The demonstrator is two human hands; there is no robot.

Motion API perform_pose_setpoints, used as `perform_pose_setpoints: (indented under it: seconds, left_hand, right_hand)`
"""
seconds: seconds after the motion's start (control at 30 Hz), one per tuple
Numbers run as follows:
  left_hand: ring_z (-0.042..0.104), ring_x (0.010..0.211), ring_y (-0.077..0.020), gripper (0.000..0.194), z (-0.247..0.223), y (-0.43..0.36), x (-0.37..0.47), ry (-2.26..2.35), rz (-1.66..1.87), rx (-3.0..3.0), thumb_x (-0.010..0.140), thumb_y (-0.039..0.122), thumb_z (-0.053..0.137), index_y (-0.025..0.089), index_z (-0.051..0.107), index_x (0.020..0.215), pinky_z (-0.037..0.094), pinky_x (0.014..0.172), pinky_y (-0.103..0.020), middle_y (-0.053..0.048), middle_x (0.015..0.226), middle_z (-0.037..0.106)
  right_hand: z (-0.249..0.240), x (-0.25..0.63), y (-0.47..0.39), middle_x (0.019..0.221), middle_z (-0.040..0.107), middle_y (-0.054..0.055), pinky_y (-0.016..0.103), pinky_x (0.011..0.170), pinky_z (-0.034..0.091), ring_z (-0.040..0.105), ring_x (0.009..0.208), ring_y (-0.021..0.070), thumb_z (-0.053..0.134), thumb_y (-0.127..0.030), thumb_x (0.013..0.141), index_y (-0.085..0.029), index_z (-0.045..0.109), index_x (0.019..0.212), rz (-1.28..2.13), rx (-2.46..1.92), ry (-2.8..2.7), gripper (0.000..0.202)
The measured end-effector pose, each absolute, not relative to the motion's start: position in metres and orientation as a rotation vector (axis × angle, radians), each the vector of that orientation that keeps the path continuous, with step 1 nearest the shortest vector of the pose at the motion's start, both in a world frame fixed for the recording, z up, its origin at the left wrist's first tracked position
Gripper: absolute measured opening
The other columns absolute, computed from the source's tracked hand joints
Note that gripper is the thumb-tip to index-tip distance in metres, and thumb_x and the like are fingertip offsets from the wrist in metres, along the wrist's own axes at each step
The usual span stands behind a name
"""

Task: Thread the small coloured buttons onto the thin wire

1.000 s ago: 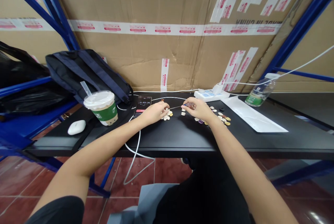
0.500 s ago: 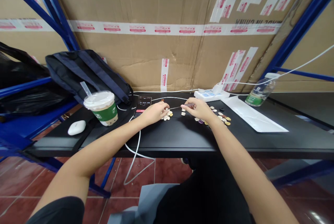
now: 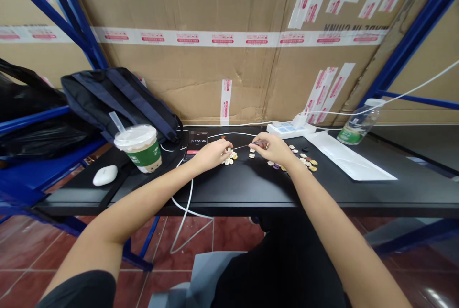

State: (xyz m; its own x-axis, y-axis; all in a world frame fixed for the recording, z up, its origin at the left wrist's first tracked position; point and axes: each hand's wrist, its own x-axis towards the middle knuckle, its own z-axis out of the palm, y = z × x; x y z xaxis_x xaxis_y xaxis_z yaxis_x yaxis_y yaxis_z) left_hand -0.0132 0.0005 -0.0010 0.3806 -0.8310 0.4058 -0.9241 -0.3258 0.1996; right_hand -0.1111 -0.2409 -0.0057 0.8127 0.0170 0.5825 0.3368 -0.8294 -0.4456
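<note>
My left hand point(image 3: 215, 154) is closed in a pinch at the edge of a small pile of pale and yellow button-like pieces point(image 3: 228, 160). What its fingertips hold is too small to make out. My right hand point(image 3: 274, 148) grips a thin metal tool point(image 3: 241, 147) whose shaft points left and reaches close to the left fingertips. Below the right fingertips lie a few pale pieces point(image 3: 252, 156). Partly behind the right hand and wrist spreads a looser group of white, yellow, purple and brown button-like pieces point(image 3: 307, 163).
A phone with a running timer point(image 3: 198, 141) lies left of the hands. Farther left are a lidded drink cup point(image 3: 139, 148), a white case point(image 3: 105, 175) and a backpack point(image 3: 118, 97). Rightward are a power strip point(image 3: 291, 129), a white tray-like sheet point(image 3: 347, 159) and a bottle point(image 3: 358, 124).
My right fingers have shifted slightly around the tool, which keeps nearly the same place. The left hand has hardly moved.
</note>
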Motion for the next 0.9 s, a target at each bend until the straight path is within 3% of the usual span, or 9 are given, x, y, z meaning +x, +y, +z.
perform_pose_setpoints:
  seconds: [0.2,0.37,0.9]
  left_hand:
    - [0.064,0.09,-0.0198,0.017,-0.0004,0.0003,-0.0136,-1.521,0.313,2.258,0.096,0.024,0.055,0.015,0.064,0.109,0.052,0.083,-0.032,-0.008,0.1,0.066]
    - [0.064,0.09,-0.0194,0.016,-0.001,-0.0001,-0.0129,-1.522,0.312,2.257,0.096,0.023,0.056,0.015,0.063,0.108,0.052,0.082,-0.031,-0.008,0.1,0.066]
    - [0.064,0.09,-0.0195,0.017,-0.0011,0.0001,-0.0127,-1.518,0.324,2.253,0.096,0.026,0.055,0.017,0.063,0.108,0.052,0.083,-0.032,-0.007,0.1,0.066]
  right_hand:
    - [-0.005,-0.1119,-0.2399,0.074,0.067,0.005,0.032,0.065,0.044,0.058,0.066,0.0178,0.06,-0.052,0.089,-0.02,0.064,0.075,-0.757,-2.478,-0.229,0.035]
    - [-0.0057,-0.1111,-0.2406,0.075,0.066,0.004,0.031,0.061,0.043,0.055,0.062,0.0163,0.064,-0.048,0.087,-0.02,0.066,0.083,-0.778,-2.452,-0.262,0.028]
    - [-0.0039,-0.1131,-0.2391,0.077,0.068,0.005,0.032,0.064,0.045,0.058,0.066,0.0181,0.059,-0.053,0.09,-0.02,0.064,0.078,-0.76,-2.463,-0.246,0.035]
